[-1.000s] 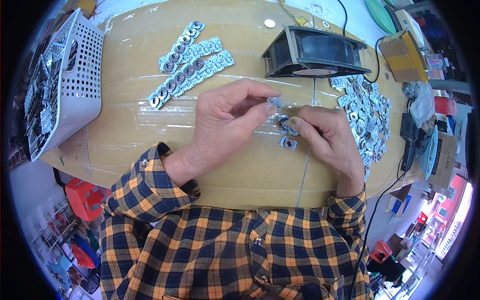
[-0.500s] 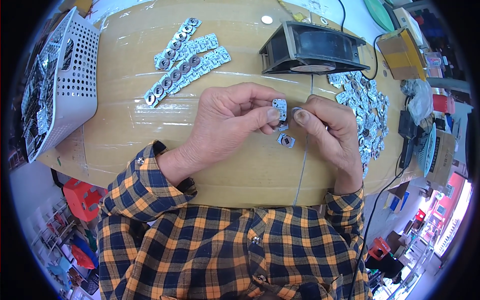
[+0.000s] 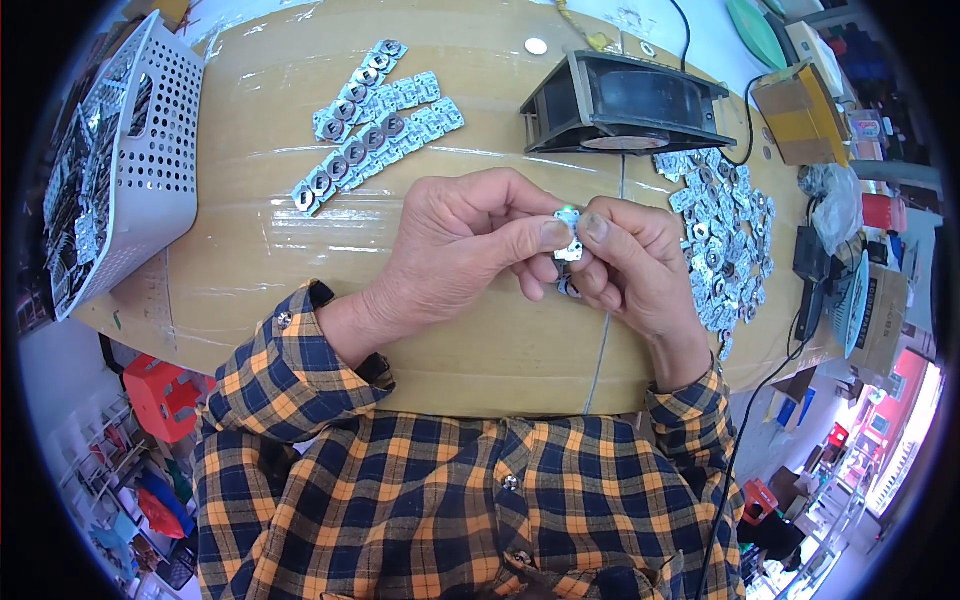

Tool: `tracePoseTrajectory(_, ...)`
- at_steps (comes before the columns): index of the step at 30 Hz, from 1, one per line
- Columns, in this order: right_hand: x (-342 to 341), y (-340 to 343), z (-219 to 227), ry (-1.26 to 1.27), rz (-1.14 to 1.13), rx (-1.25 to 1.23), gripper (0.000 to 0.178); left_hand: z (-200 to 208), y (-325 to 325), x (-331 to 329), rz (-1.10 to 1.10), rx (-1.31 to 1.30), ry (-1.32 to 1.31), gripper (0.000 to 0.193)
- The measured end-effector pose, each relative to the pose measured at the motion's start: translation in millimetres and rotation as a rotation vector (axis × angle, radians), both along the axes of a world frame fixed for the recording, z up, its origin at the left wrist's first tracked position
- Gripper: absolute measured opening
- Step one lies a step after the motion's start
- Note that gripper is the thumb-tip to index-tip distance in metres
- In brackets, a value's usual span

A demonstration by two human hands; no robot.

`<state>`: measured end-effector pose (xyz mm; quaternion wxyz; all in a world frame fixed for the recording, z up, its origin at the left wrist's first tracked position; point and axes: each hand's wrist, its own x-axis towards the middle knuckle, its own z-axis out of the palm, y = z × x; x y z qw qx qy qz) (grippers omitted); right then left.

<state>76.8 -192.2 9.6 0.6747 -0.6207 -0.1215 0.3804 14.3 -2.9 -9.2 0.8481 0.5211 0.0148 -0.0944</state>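
A small white circuit board [image 3: 569, 251] is pinched between thumb and fingers of my left hand [image 3: 470, 235], with a green light glowing at its top. My right hand [image 3: 645, 262] is closed against the board's right side, its thumb pressed to the edge. The thin round disc that hand held is hidden now. Just under the fingers, a loose board [image 3: 568, 288] lies mostly covered on the table. To the upper left are strips of joined boards [image 3: 350, 155], several of them carrying round metal discs.
A white perforated basket [image 3: 165, 150] full of board strips stands at the left. A black boxy fan [image 3: 640, 105] sits beyond my hands. Right of it spreads a heap of small boards [image 3: 720, 235]. A cardboard box [image 3: 800, 115], cables and a clear plastic bag [image 3: 838, 212] line the right side.
My right hand has moved left and brought its disc against the board in my left hand. A green light now shows on the board, and the loose board below is more covered.
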Motion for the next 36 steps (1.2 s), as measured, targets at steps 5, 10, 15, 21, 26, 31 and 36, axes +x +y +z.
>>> tracePoseTrajectory(5, -1.4, 5.8, -0.7, 0.143, -0.091, 0.041, 0.031, -1.6, -1.2, 1.6, 0.024, -0.022, 0.006, 0.016)
tracePoseTrajectory(10, -0.2, 6.8, -1.9, 0.071, -0.163, -0.054, 0.031, -6.1, 0.3, 0.5, 0.126, 0.370, -0.262, 0.018)
tracePoseTrajectory(15, -0.6, 5.7, -2.2, 0.067, -0.130, -0.034, 0.031, -5.0, 0.1, -3.7, 0.164, 0.545, -0.357, 0.014)
tracePoseTrajectory(21, 2.1, -1.8, -4.5, -0.449, -0.321, -0.279, 0.031, -10.8, -9.8, -8.0, 0.205, 0.880, -0.642, 0.021)
tracePoseTrajectory(26, 0.8, -0.3, -8.0, -0.600, -0.379, -0.251, 0.027, 16.8, 12.0, -5.4, 0.235, 1.154, -0.812, 0.021)
tracePoseTrajectory(31, -1.0, 9.2, -12.2, -0.840, -0.022, -0.145, 0.018, 19.3, 76.9, 12.5, 0.505, 1.605, -0.566, 0.023)
tracePoseTrajectory(36, -5.3, 14.3, 5.5, -0.905, 0.314, -0.280, 0.016, 30.0, 94.1, -7.4, 0.262, 1.775, -0.334, 0.021)
